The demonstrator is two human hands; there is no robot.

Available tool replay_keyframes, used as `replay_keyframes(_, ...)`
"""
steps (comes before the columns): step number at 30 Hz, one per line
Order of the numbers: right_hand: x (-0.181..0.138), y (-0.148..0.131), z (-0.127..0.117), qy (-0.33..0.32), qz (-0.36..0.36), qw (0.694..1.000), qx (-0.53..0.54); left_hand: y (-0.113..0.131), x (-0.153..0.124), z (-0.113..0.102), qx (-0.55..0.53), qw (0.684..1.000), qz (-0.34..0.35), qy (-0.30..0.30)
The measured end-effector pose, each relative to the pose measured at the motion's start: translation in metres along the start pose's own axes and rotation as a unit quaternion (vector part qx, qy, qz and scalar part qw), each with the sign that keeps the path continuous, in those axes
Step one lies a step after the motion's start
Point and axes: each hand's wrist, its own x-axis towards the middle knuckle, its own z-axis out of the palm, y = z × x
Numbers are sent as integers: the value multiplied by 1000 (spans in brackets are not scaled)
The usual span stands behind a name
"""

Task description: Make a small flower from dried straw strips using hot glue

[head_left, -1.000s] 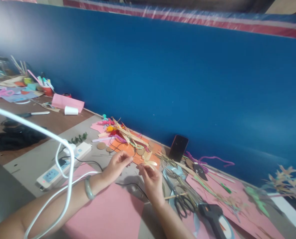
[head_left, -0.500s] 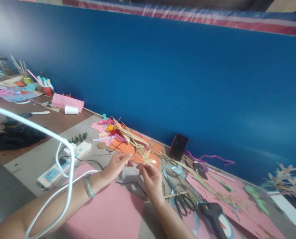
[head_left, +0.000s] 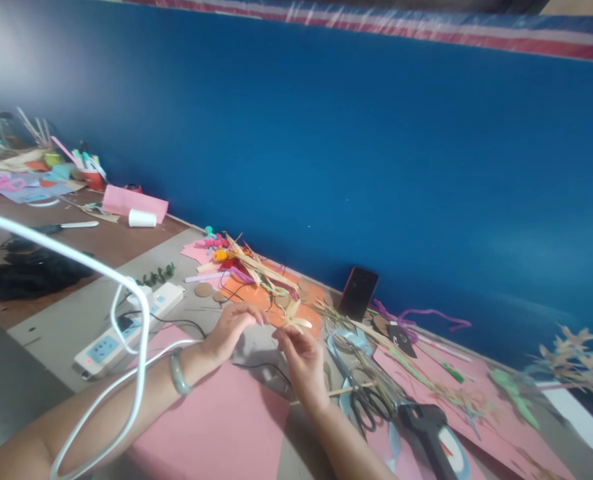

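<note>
In the head view, my right hand (head_left: 304,363) pinches the base of a small pale flower shape (head_left: 294,316) that looks made of dried husk strips. Its pointed petals spread out above the fingertips. To its left, my left hand (head_left: 234,331) wears a jade-like bangle (head_left: 179,375) at the wrist. The fingers of this hand curve loosely toward the flower, a small gap away, and I see nothing in them. Below both hands lies a pink sheet (head_left: 221,427). An orange sheet (head_left: 256,298) carrying a heap of husk strips (head_left: 261,269) lies just beyond.
A white cable (head_left: 76,250) loops across my left forearm, near a power strip (head_left: 106,347). On the right lie scissors (head_left: 371,407), a hot glue gun (head_left: 429,433) and dried stems. A phone (head_left: 358,293) leans against the blue wall (head_left: 326,147).
My left fingers have loosened from a pinch and are now more spread and arched. My right hand keeps the flower in nearly the same place.
</note>
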Motion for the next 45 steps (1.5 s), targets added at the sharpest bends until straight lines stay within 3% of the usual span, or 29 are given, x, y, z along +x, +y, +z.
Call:
replay_keyframes(13,-3,0,1,-6,-13,1000,12,-6,2,0,34,999,14,-12)
replay_keyframes(22,-5,1,1,-17,0,1000,25,-6,2,3,4,1000,-5,16)
replay_keyframes(28,-5,1,3,-17,1,999,36,-1,2,6,57,997,-33,45)
replay_keyframes(35,-6,-1,5,-12,1,999,41,-1,1,4,114,993,-23,32)
replay_keyframes(39,-6,-4,5,-12,15,999,37,-6,1,5,73,997,-24,29)
replay_keyframes(45,-6,-5,5,-17,11,1000,24,-3,-3,6,93,995,12,-28)
